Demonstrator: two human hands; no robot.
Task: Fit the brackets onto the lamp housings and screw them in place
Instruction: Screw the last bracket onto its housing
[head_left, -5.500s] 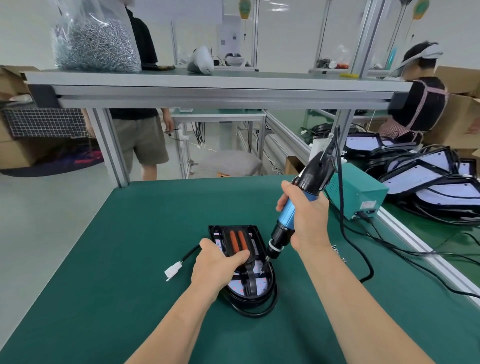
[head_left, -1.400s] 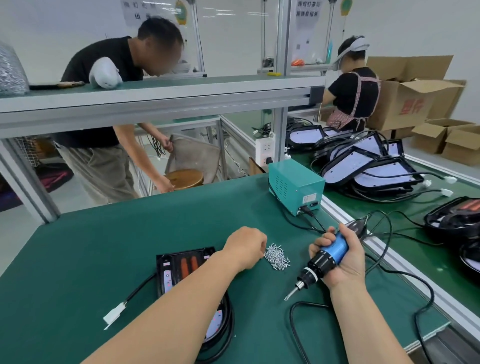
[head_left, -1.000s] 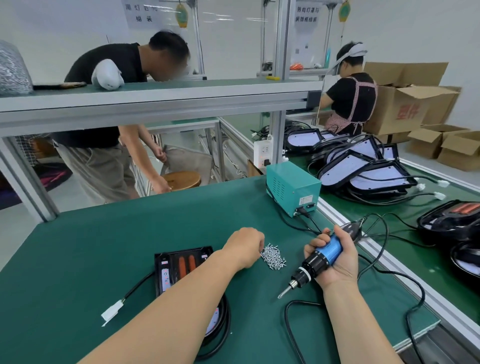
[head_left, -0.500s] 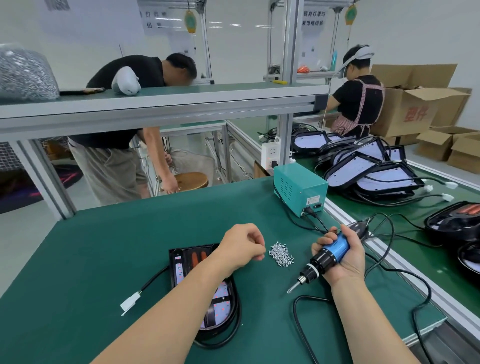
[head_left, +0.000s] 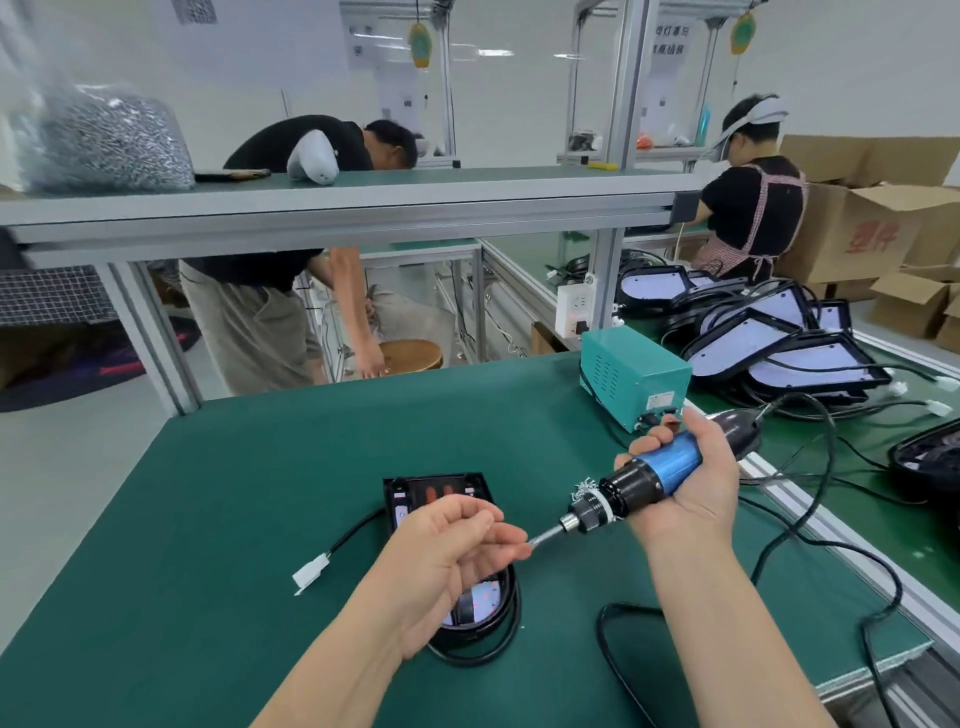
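Observation:
A black lamp housing (head_left: 415, 488) lies on the green table (head_left: 234, 493), orange parts showing inside, its cable ending in a white connector (head_left: 310, 576). My left hand (head_left: 452, 551) hovers palm-up above the housing and hides its middle. Its thumb and fingertips pinch together at the bit tip of the electric screwdriver (head_left: 654, 470), seemingly on a small screw that is too small to make out. My right hand (head_left: 691, 488) grips the screwdriver's blue body, bit pointing left. The loose screw pile (head_left: 584, 488) peeks out behind the driver's nose.
The green power box (head_left: 631, 376) stands at the table's right edge, and the driver's black cord (head_left: 779, 551) loops over the mat. Stacked lamp housings (head_left: 779, 343) fill the right bench. A bag of screws (head_left: 109, 145) sits on the shelf. Two people work behind.
My left hand has left the screw pile, turned palm-up and come to the bit tip. My right hand has lifted the screwdriver and swung its bit toward those fingers.

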